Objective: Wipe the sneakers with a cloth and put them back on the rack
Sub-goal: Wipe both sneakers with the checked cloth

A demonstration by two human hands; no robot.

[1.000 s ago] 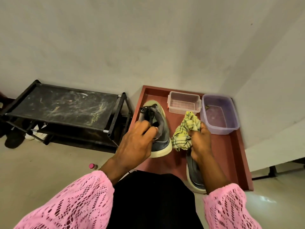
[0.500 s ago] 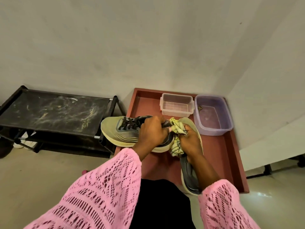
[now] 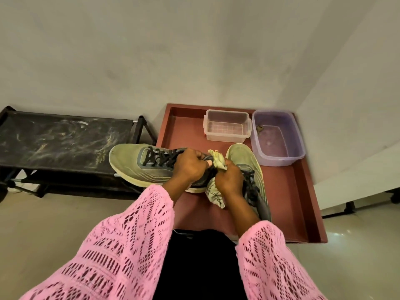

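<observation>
A black rack [image 3: 65,144] is seen at the left against the wall, its top shelf scuffed with pale marks. A red tray [image 3: 290,191] is laid on the floor beside it, to the right. Two tubs are set at the tray's far end: a purple tub [image 3: 279,139] in the far right corner and a clear tub [image 3: 227,126] just left of it, the two touching or nearly so. One sneaker [image 3: 138,163] is held up on its side, toe pointed left over the rack's near edge; its heel end is gripped by the left hand [image 3: 188,167], fingers curled round the collar. The second sneaker [image 3: 244,156] is left lying in the tray, toe toward the tubs, partly hidden by the right arm. A yellow checked cloth [image 3: 214,193] is bunched in the right hand [image 3: 229,180], fingers clamped round it, and is pressed against the held sneaker's heel. Pink knit sleeves [image 3: 121,252] are worn on both arms.
</observation>
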